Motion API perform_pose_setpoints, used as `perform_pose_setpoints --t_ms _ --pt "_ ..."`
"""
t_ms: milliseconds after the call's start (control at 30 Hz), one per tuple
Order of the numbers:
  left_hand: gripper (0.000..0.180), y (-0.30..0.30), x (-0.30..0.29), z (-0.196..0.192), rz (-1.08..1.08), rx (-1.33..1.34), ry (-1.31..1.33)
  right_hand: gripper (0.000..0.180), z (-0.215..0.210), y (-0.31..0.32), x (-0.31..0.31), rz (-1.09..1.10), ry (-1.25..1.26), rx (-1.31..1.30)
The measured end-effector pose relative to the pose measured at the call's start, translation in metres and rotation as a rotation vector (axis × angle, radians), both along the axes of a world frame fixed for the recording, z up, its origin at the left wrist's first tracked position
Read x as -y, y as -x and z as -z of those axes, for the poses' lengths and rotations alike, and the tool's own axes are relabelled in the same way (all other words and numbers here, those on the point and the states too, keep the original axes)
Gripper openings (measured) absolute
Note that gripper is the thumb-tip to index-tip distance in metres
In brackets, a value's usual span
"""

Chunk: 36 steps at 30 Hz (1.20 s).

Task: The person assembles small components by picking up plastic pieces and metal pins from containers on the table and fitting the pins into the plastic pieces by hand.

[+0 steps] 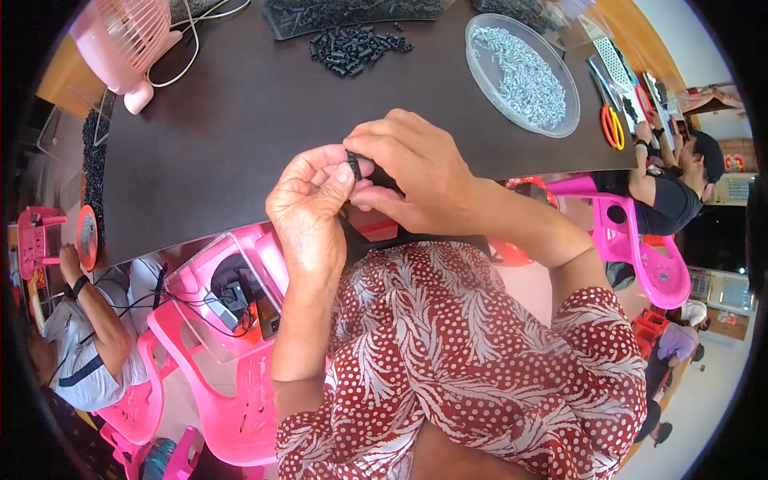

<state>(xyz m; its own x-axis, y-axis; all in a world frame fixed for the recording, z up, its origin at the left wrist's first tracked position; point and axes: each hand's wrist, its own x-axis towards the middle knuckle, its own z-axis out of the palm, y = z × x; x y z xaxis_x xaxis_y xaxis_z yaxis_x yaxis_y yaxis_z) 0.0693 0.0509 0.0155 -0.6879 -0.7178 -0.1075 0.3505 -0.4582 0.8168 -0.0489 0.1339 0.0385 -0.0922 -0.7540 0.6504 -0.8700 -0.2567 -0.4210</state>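
Observation:
Between my two hands, just over the table's near edge, is a small black plastic piece [354, 166]. My left hand [314, 188] pinches it between thumb and fingers. From the right, the fingertips of my right hand [416, 164] close on the same piece; whether they hold a second small part is hidden. Farther off on the dark table [216, 152] lies a pile of similar black plastic pieces [358, 51]. To the right of that pile stands a round clear tub [572, 112] with many small silvery metal parts in it.
A pink fan [124, 48] with a white cord stands at the back left. Orange-handled scissors [613, 128] lie at the right edge. Pink chairs [232, 408] and a clear box [188, 280] are at lower left. Co-workers [676, 180] sit on both sides.

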Motion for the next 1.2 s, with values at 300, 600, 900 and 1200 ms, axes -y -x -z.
perform_pose_setpoints --t_ms 300,600,900,1200 --pt "0.022 0.000 0.001 -0.007 -0.018 -0.029 0.065 0.048 0.003 0.003 0.002 0.009 0.015 -0.103" --pt "0.024 -0.003 0.006 0.000 0.079 -0.074 0.038 0.038 0.005 0.007 0.002 -0.089 -0.024 -0.041" --pt "0.020 -0.004 0.003 -0.011 0.024 0.027 -0.100 0.040 0.004 0.008 0.003 -0.060 0.015 -0.031" --pt "0.017 -0.006 0.002 -0.007 0.136 0.069 -0.100 0.035 0.002 0.005 0.003 -0.004 0.005 -0.178"
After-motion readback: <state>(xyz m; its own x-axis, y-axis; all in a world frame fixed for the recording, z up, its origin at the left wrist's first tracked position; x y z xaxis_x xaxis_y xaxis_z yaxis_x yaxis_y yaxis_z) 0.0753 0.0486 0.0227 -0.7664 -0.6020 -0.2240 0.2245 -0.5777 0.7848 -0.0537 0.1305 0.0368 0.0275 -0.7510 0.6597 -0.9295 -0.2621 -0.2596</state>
